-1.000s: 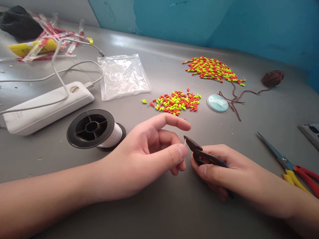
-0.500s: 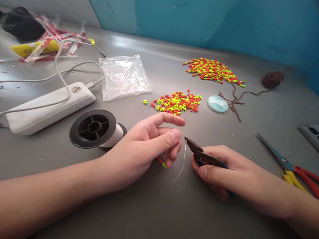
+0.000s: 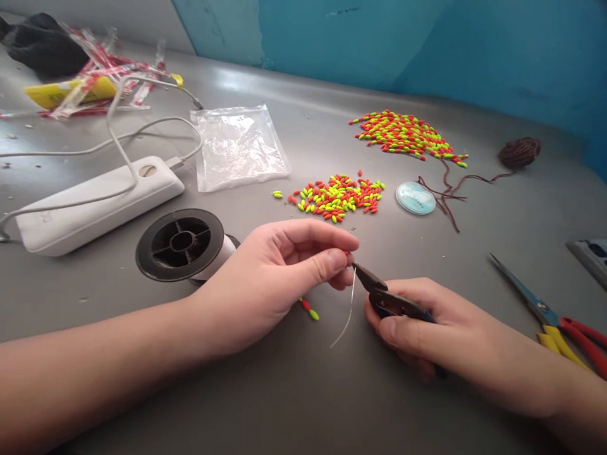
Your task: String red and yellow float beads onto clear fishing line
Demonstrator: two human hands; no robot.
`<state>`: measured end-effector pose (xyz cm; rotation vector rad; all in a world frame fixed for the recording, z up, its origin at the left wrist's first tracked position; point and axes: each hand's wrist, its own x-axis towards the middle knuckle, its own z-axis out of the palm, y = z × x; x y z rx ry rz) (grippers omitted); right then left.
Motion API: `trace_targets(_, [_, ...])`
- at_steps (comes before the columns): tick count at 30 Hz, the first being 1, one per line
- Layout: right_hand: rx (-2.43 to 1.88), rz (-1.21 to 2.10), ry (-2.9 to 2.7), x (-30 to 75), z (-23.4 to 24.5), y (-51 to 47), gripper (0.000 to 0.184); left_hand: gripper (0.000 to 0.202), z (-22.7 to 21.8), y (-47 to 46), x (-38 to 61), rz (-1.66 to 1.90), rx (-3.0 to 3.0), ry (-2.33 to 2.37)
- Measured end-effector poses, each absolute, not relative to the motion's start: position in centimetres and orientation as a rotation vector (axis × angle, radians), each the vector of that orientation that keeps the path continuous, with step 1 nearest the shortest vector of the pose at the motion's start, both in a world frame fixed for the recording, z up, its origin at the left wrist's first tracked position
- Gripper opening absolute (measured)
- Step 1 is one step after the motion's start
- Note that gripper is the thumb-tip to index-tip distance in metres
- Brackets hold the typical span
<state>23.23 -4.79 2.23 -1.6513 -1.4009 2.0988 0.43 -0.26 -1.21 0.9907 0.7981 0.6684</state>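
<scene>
My left hand (image 3: 303, 262) is closed, thumb against the fingers, with a bit of red bead showing at the fingertips. Below that hand, a red and yellow-green pair of beads (image 3: 309, 309) sticks out, apparently in line with what it holds. My right hand (image 3: 422, 328) is wrapped round a pair of dark-jawed pliers (image 3: 379, 291). The jaw tips meet a thin pale line (image 3: 351, 308) close to the left fingertips, and its free end hangs down in a curve. How the line runs inside the left hand is hidden.
Loose beads (image 3: 332, 196) lie beyond my hands, joined beads (image 3: 408, 134) farther back. A black-flanged spool (image 3: 180, 245), a white power bank (image 3: 97, 205) and a clear bag (image 3: 243, 148) are left. Right are scissors (image 3: 545, 309), a round case (image 3: 415, 198) and brown yarn (image 3: 519, 152).
My left fingers have closed in and come slightly right, nearer the plier tips. A red bead now shows at the fingertips. The right hand and pliers have barely moved.
</scene>
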Motion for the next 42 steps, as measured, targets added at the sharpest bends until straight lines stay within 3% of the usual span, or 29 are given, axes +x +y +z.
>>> trace_targets(16, [-1.644, 2.124, -1.434, 23.4, 2.2, -4.7, 0.033, 0.019, -0.5, -0.3, 0.9, 0.591, 1.066, 0.885])
trace_targets(21, [-1.623, 2.125, -1.434, 23.4, 2.3, -4.6, 0.033, 0.006, -0.7, 0.0, 1.1, 0.6, 0.918, 0.835])
trace_targets(26, [-1.62, 2.131, -1.443, 23.3, 2.3, -4.6, 0.032, 0.012, -1.0, 0.2, 0.9, 0.631, 0.84, 0.822])
trace_targets(37, [-1.718, 1.537, -2.022, 23.3, 2.0, -5.5, 0.017, 0.019, -0.5, -0.1, 0.6, 0.59, 0.79, 0.737])
trace_targets(42, [-1.715, 1.445, -2.103, 23.1, 2.1, -5.7, 0.012, 0.015, -0.3, -0.1, 0.4, 0.557, 0.807, 0.686])
